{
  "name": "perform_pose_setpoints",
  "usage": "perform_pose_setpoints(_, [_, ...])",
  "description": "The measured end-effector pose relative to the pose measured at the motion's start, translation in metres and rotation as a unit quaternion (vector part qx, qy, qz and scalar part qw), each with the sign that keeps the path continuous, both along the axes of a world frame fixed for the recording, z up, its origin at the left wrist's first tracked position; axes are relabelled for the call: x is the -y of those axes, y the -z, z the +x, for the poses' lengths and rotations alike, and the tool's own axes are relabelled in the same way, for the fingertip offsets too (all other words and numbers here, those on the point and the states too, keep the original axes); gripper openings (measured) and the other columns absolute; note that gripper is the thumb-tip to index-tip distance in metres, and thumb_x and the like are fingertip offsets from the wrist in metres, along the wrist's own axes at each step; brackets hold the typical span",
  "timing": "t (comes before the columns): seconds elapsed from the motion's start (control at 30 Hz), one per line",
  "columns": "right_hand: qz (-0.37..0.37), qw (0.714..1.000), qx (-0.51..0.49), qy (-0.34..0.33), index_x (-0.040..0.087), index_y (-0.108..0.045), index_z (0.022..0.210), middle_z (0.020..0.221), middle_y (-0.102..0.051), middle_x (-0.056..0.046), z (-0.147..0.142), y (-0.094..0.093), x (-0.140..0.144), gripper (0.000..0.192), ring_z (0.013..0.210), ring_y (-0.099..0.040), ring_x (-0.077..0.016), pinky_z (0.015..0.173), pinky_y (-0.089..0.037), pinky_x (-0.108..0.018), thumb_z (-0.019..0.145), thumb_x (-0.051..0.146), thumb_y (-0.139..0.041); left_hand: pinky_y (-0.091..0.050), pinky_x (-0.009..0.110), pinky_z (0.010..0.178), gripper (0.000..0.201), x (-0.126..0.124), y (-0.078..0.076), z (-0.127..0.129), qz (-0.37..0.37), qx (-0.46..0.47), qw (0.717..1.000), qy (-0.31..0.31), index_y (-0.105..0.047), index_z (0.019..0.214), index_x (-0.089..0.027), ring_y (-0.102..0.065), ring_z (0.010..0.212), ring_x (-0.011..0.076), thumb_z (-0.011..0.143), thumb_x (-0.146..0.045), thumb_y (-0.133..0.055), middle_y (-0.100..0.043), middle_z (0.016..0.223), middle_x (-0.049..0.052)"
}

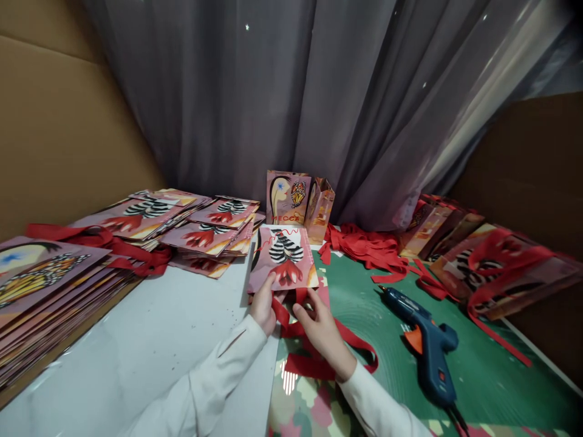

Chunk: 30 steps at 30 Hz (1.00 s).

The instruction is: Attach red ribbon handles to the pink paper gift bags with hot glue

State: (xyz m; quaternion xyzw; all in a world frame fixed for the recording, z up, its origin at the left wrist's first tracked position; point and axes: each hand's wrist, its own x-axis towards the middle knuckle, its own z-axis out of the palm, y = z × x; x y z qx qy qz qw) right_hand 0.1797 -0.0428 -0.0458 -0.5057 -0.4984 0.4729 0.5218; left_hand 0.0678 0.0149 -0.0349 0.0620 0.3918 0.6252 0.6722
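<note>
A small flat paper gift bag (283, 258), printed with a zebra-striped butterfly and a red flower, lies in front of me. At its near left corner my left hand (264, 308) grips it, thumb on top and fingers underneath. My right hand (324, 332) is at the near edge, its thumb and forefinger bent around a red ribbon (301, 296) that comes out from the bag. The ribbon hangs in loops under both hands, and a loop (371, 355) shows right of my right wrist. The right hand's lower fingers are partly hidden.
A blue glue gun (430, 346) lies on the green mat (359, 315) at right. Red ribbons (364, 246) are heaped behind it. Finished-looking bags (505, 267) stand far right; two more (288, 197) stand at the back. Stacks of flat bags (54, 303) fill the left.
</note>
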Motion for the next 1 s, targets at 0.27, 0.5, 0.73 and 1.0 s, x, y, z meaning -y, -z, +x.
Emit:
perform_pose_setpoints(0.27, [-0.156, 0.880, -0.447, 0.041, 0.018, -0.070, 0.093, 0.092, -0.075, -0.003, -0.030, -0.006, -0.031, 0.023, 0.084, -0.069, -0.0168, 0.079, -0.055, -0.028, 0.072, 0.027, -0.072, -0.058, 0.026, 0.072, 0.014, 0.015, -0.011, 0.001, -0.025, -0.002, 0.998, 0.052, -0.069, 0.095, -0.009, -0.070, 0.065, 0.0150, 0.089, -0.013, -0.058, -0.075, 0.080, 0.007])
perform_pose_setpoints(0.5, [-0.173, 0.863, -0.469, 0.072, 0.019, -0.070, 0.085, 0.082, -0.075, -0.001, -0.031, -0.005, -0.033, 0.011, 0.075, -0.069, -0.0151, 0.079, -0.056, -0.029, 0.075, 0.021, -0.066, -0.059, 0.026, 0.073, 0.018, 0.017, -0.016, -0.001, -0.035, 0.007, 0.996, 0.079, -0.068, 0.102, -0.008, -0.071, 0.067, 0.0155, 0.089, -0.015, -0.057, -0.075, 0.084, 0.008])
perform_pose_setpoints(0.73, [-0.168, 0.872, -0.451, 0.086, 0.017, -0.070, 0.090, 0.084, -0.076, -0.001, -0.020, -0.004, -0.037, 0.015, 0.074, -0.069, -0.0138, 0.070, -0.055, -0.023, 0.076, 0.022, -0.068, -0.056, 0.020, 0.060, 0.019, 0.013, -0.019, -0.003, -0.044, 0.002, 0.995, 0.092, -0.067, 0.102, -0.009, -0.067, 0.058, 0.0115, 0.093, -0.014, -0.052, -0.074, 0.078, 0.006])
perform_pose_setpoints(1.0, [-0.174, 0.893, -0.410, 0.061, 0.015, -0.067, 0.077, 0.060, -0.068, 0.000, -0.013, -0.007, -0.034, 0.013, 0.047, -0.057, -0.0101, 0.051, -0.049, -0.021, 0.076, 0.028, -0.070, -0.053, 0.020, 0.053, 0.017, 0.015, -0.017, -0.005, -0.051, -0.009, 0.993, 0.103, -0.066, 0.096, -0.008, -0.063, 0.051, 0.0109, 0.094, -0.017, -0.052, -0.071, 0.070, 0.005])
